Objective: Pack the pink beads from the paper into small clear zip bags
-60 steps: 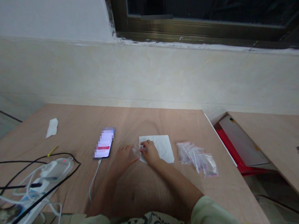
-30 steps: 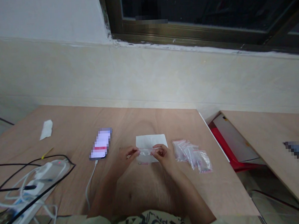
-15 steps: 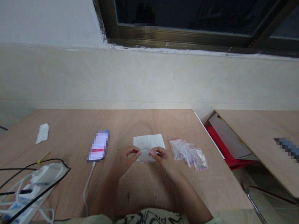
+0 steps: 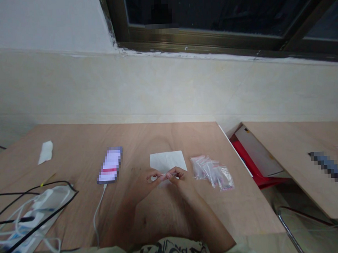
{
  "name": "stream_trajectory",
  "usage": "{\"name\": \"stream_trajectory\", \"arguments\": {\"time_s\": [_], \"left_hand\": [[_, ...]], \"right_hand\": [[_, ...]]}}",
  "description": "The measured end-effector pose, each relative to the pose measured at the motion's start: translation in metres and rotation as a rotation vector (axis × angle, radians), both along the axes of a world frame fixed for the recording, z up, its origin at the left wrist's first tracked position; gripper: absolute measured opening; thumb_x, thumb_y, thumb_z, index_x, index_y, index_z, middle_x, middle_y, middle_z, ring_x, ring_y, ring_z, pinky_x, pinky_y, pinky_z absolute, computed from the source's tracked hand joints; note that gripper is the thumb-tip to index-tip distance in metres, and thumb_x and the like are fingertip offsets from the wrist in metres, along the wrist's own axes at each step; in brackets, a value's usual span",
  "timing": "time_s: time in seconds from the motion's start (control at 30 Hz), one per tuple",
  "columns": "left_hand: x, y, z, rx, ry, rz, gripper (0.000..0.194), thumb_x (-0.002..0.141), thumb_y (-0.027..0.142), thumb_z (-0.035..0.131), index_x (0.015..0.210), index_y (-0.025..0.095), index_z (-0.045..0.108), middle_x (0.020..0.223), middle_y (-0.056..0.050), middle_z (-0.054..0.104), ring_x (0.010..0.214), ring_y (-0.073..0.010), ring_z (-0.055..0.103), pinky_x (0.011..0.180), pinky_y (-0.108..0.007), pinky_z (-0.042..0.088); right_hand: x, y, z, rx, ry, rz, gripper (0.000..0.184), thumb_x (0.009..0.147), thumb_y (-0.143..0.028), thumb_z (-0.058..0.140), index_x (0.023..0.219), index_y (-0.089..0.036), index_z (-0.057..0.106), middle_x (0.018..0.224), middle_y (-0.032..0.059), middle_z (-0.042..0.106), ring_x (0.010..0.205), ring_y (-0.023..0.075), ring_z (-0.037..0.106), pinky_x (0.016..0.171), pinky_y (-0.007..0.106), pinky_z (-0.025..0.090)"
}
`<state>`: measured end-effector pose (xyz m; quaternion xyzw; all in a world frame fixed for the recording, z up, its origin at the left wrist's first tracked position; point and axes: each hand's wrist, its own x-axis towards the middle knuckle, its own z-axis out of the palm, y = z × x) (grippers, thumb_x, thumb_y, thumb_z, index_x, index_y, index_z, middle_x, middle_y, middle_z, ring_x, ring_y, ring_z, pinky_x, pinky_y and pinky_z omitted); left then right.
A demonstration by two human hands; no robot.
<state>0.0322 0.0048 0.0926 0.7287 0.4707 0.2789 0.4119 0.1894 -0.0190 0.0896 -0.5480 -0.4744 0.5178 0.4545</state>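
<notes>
A clear bag (image 4: 166,175) is pinched between both hands, just above the napkin and nearly edge-on, so only a thin strip is seen. The left hand (image 4: 140,182) is closed narrow on its left end, with thumb and fingertips together. The right hand (image 4: 179,178) is closed the same way on its right end. The hands are held close together. Contact between the bag and the napkin cannot be told.

A white napkin (image 4: 167,162) is laid flat on the table (image 4: 158,140), partly behind the hands. A pile of small zip bags (image 4: 211,173) with red marks is placed just right of the napkin, nearest the right hand. A phone (image 4: 110,165) with a blurred screen is placed left of the left hand, and a white cable (image 4: 99,215) is run from it toward the near table edge. Further left, a paper scrap (image 4: 45,152), a yellow stick (image 4: 48,180) and a power strip (image 4: 42,206) with cords are seen.
</notes>
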Motion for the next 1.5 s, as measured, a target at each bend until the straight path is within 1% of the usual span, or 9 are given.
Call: {"name": "stream_trajectory", "arguments": {"time_s": [0.37, 0.5, 0.67, 0.83, 0.97, 1.07, 1.17, 1.27, 1.5], "left_hand": [[-0.005, 0.006, -0.008, 0.0, 0.016, 0.112, 0.026, 0.078, 0.036, 0.042, 0.072, 0.018, 0.06, 0.073, -0.001, 0.062, 0.075, -0.0146, 0.056, 0.072, -0.026, 0.042], [-0.006, 0.008, -0.023, 0.007, -0.002, 0.133, 0.026, 0.08, 0.034, 0.039, 0.09, 0.019, 0.057, 0.093, -0.004, 0.061, 0.078, -0.0141, 0.055, 0.072, -0.027, 0.043], [-0.02, 0.007, -0.051, 0.066, 0.122, 0.1, 0.021, 0.077, 0.027, 0.044, 0.088, 0.018, 0.059, 0.089, -0.005, 0.061, 0.086, -0.0179, 0.054, 0.079, -0.032, 0.042], [-0.027, -0.003, -0.065, 0.092, 0.199, 0.022, 0.024, 0.077, 0.023, 0.042, 0.093, 0.021, 0.059, 0.095, -0.004, 0.057, 0.093, -0.0185, 0.051, 0.084, -0.035, 0.04], [-0.028, -0.009, -0.066, 0.108, 0.212, 0.023, 0.025, 0.079, 0.025, 0.04, 0.096, 0.023, 0.058, 0.096, -0.003, 0.055, 0.094, -0.0176, 0.05, 0.085, -0.034, 0.04], [-0.028, -0.011, -0.065, 0.11, 0.208, 0.055, 0.021, 0.081, 0.026, 0.039, 0.087, 0.021, 0.058, 0.09, -0.003, 0.057, 0.09, -0.0169, 0.051, 0.082, -0.033, 0.041], [-0.027, -0.012, -0.065, 0.115, 0.217, 0.089, 0.021, 0.081, 0.028, 0.038, 0.081, 0.019, 0.057, 0.084, -0.003, 0.059, 0.085, -0.017, 0.052, 0.079, -0.032, 0.041], [-0.025, -0.012, -0.067, 0.12, 0.227, 0.134, 0.021, 0.081, 0.03, 0.038, 0.08, 0.018, 0.055, 0.082, -0.004, 0.059, 0.082, -0.0174, 0.052, 0.077, -0.032, 0.041], [-0.026, -0.013, -0.068, 0.116, 0.247, 0.16, 0.023, 0.081, 0.031, 0.036, 0.078, 0.018, 0.054, 0.08, -0.004, 0.059, 0.079, -0.0173, 0.052, 0.073, -0.031, 0.042]], "right_hand": [[-0.003, -0.002, -0.023, -0.116, 0.177, 0.031, 0.034, 0.064, -0.049, 0.057, 0.062, -0.015, 0.054, 0.055, -0.0005, 0.056, 0.049, 0.0106, 0.049, 0.048, 0.023, 0.04], [0.029, -0.011, -0.017, -0.162, 0.07, -0.182, 0.037, 0.064, -0.054, 0.053, 0.06, -0.017, 0.047, 0.045, -0.0057, 0.045, 0.037, 0.0082, 0.041, 0.037, 0.021, 0.033], [0.123, -0.023, -0.02, -0.043, -0.441, -0.671, 0.036, 0.07, -0.05, 0.043, 0.057, -0.017, 0.044, 0.05, -0.0013, 0.047, 0.047, 0.0123, 0.044, 0.044, 0.024, 0.035], [0.166, -0.023, -0.054, -0.273, -1.142, -0.86, 0.034, 0.074, -0.036, 0.042, 0.088, -0.006, 0.053, 0.081, 0.018, 0.058, 0.076, 0.0274, 0.052, 0.061, 0.036, 0.036], [0.157, -0.023, -0.059, -0.297, -1.348, -0.973, 0.043, 0.075, -0.038, 0.043, 0.099, -0.003, 0.05, 0.097, 0.0257, 0.052, 0.088, 0.0352, 0.046, 0.066, 0.042, 0.033], [0.137, -0.028, -0.045, -0.112, -1.301, -0.992, 0.04, 0.078, -0.039, 0.037, 0.094, -0.006, 0.051, 0.092, 0.0215, 0.053, 0.085, 0.0305, 0.047, 0.066, 0.038, 0.033], [0.102, -0.032, -0.04, 0.094, -1.074, -0.741, 0.036, 0.083, -0.038, 0.029, 0.079, -0.011, 0.052, 0.074, 0.0107, 0.056, 0.07, 0.0197, 0.05, 0.062, 0.028, 0.034], [0.063, -0.028, -0.049, 0.054, -0.969, -0.457, 0.04, 0.084, -0.038, 0.028, 0.064, -0.014, 0.052, 0.057, 0.0054, 0.055, 0.053, 0.0138, 0.048, 0.052, 0.023, 0.03], [0.035, -0.016, -0.065, -0.09, -1.128, -0.428, 0.037, 0.082, -0.032, 0.032, 0.072, -0.012, 0.062, 0.063, 0.0087, 0.063, 0.051, 0.0138, 0.053, 0.048, 0.023, 0.025]]}}
